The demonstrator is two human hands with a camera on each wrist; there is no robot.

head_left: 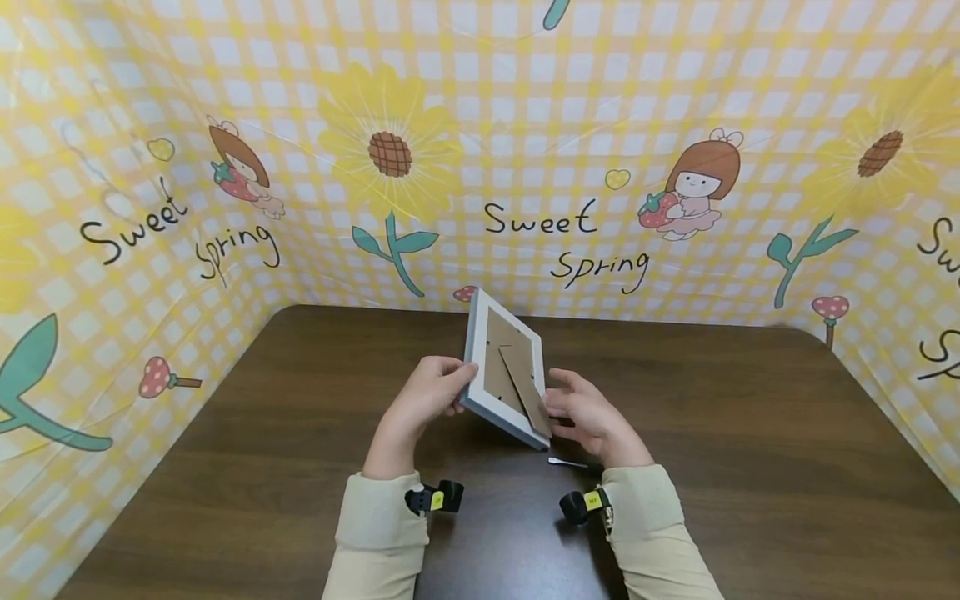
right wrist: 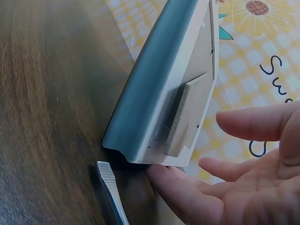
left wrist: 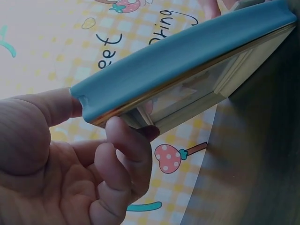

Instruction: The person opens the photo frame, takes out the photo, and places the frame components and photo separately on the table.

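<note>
The left hand (head_left: 431, 387) is pinching the tilted photo frame (head_left: 507, 358), midway between the side edges of the tabletop (head_left: 262, 467); the right hand (head_left: 592, 417), its grip wide, is touching the frame's lower end.

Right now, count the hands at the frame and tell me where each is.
2: the left hand pinches one edge of the frame; the right hand is at the opposite edge. No others show.

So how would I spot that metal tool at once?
Find the dark wooden table, then the lower corner of the picture frame in the left hand. Just below, near the right hand, lies the metal tool: unlike the wide, blue-sided frame, it is slim and silvery, with ridges near its flat tip.
</note>
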